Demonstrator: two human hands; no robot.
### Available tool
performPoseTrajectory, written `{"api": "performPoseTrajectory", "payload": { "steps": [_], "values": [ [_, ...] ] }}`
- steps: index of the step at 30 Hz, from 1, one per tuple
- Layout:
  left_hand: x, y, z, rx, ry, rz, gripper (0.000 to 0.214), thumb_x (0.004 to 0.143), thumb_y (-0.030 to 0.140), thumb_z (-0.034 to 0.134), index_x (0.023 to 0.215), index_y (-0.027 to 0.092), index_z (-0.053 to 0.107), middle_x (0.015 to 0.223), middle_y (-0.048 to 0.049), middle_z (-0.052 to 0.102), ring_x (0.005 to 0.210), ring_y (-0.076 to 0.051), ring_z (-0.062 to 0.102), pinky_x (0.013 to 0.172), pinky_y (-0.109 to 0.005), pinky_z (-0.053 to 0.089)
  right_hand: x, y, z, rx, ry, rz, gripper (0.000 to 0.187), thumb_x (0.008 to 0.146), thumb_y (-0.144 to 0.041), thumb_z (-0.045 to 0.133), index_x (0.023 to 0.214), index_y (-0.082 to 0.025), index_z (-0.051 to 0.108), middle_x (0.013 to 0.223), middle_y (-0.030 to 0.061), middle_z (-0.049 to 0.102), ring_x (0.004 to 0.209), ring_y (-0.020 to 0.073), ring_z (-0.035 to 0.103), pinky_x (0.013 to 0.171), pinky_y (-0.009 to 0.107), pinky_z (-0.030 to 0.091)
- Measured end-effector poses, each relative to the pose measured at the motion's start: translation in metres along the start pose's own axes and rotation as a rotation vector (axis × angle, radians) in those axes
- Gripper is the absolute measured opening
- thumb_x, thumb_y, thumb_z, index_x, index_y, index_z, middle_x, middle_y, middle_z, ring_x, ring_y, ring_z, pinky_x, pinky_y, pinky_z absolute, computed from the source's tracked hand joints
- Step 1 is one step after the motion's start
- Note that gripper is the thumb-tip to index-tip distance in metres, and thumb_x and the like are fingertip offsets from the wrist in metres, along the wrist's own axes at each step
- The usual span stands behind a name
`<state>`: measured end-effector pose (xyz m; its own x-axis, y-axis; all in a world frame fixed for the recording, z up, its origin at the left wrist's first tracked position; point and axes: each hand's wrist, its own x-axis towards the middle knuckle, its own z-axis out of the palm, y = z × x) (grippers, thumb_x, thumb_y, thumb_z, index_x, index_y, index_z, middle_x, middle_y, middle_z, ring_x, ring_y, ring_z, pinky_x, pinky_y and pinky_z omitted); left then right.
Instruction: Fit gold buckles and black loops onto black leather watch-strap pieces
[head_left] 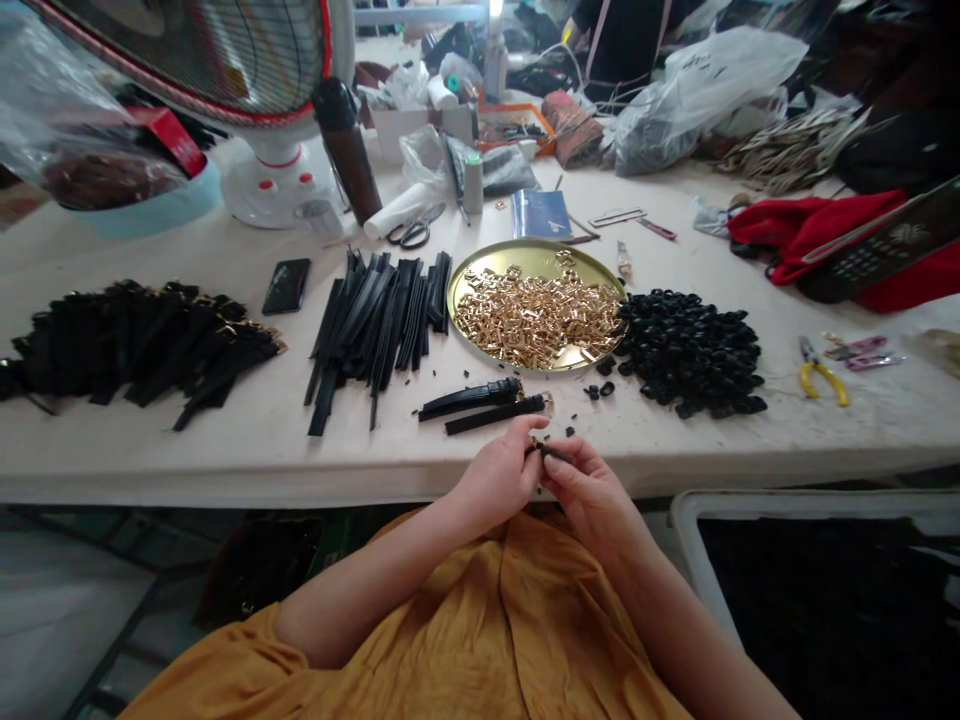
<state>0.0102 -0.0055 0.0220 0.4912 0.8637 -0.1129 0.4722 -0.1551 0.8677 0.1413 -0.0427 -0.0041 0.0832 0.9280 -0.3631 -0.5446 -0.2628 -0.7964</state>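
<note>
At the table's front edge my left hand [504, 470] and my right hand [585, 487] meet, both closed on a small black strap [553, 453] with a bit of gold metal at its left end. Fingers hide most of it. Just beyond lie two black straps with gold buckles [495, 412]. Behind them a round gold tray [466, 262] bears a heap of gold buckles [540, 315]. To its right is a pile of small black loops [694, 350]; to its left, a bunch of black strips [382, 320].
Farther left are a heap of black straps [135, 340] and a black phone [286, 286]. Yellow-handled pliers [821, 375] lie at right. Scissors [415, 228], a dark bottle [347, 150] and a fan [274, 180] stand toward the back. A white-rimmed bin [686, 530] sits below at right.
</note>
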Motion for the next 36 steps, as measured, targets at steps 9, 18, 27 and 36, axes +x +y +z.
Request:
{"api": "performPoseTrajectory", "payload": {
  "steps": [9,18,27,36],
  "values": [
    [0.009,-0.009,0.008,-0.027,-0.007,0.013,0.039,0.085,0.021,0.039,0.123,0.016,0.038,0.09,-0.0057,0.063,0.082,-0.017,0.058,0.075,-0.029,0.045,0.011,0.008,0.004,0.136,0.089,0.025,0.015,0.063,-0.025,0.074,0.074,-0.024,0.063,0.073,-0.0051,0.063,0.065,0.0083,0.054,0.063,0.021,0.044],
    [0.017,-0.013,-0.004,-0.133,-0.142,0.0,0.046,0.083,0.019,0.042,0.127,0.014,0.034,0.087,-0.0049,0.065,0.082,-0.016,0.059,0.08,-0.03,0.045,0.018,0.008,-0.004,-0.006,0.117,-0.033,0.015,0.073,-0.035,0.066,0.082,-0.023,0.066,0.076,-0.0016,0.065,0.065,0.0106,0.054,0.064,0.025,0.043],
    [0.015,-0.009,-0.008,-0.084,-0.131,0.001,0.046,0.081,0.016,0.041,0.127,0.013,0.037,0.1,-0.0079,0.064,0.095,-0.018,0.057,0.087,-0.031,0.042,0.011,0.009,-0.008,-0.01,0.039,0.048,0.019,0.068,-0.037,0.07,0.079,-0.023,0.065,0.076,-0.0015,0.063,0.065,0.0107,0.053,0.063,0.025,0.044],
    [0.003,-0.003,-0.011,0.117,-0.116,-0.091,0.052,0.08,0.033,0.049,0.127,0.017,0.038,0.086,-0.0059,0.066,0.081,-0.021,0.06,0.074,-0.032,0.045,-0.004,0.003,-0.019,-0.076,-0.117,0.247,0.028,0.064,-0.034,0.072,0.087,-0.025,0.059,0.083,-0.0013,0.064,0.073,0.014,0.057,0.068,0.027,0.044]
  ]
}}
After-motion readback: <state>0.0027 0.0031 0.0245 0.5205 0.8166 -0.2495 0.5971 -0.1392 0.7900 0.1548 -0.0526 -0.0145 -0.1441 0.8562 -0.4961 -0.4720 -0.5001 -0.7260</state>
